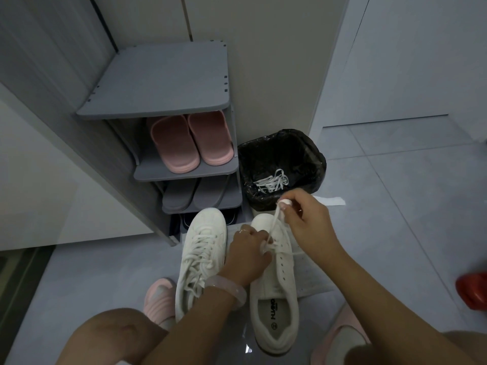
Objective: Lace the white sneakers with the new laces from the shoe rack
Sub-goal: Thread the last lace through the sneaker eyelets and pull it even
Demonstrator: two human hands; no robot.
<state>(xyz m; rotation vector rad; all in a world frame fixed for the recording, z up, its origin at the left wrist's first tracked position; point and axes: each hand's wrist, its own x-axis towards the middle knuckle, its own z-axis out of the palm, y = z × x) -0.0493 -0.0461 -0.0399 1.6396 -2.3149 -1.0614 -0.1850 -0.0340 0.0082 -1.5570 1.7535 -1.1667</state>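
Two white sneakers stand side by side on the floor in front of me. The left sneaker [201, 255] is laced along its whole front. The right sneaker [276, 299] has its eyelets bare except near the toe. My right hand [305, 219] pinches the end of a white lace [274, 222] and holds it taut above the toe. My left hand [246, 255] grips the right sneaker's front where the lace enters. The grey shoe rack [160, 101] stands behind the sneakers.
A bin lined with a black bag [283, 154] holds a bundle of white laces, right of the rack. Pink slippers [191, 142] and grey slippers sit on the rack's shelves. A red object [473, 291] lies at the right edge. A paper strip [332, 201] lies by the bin.
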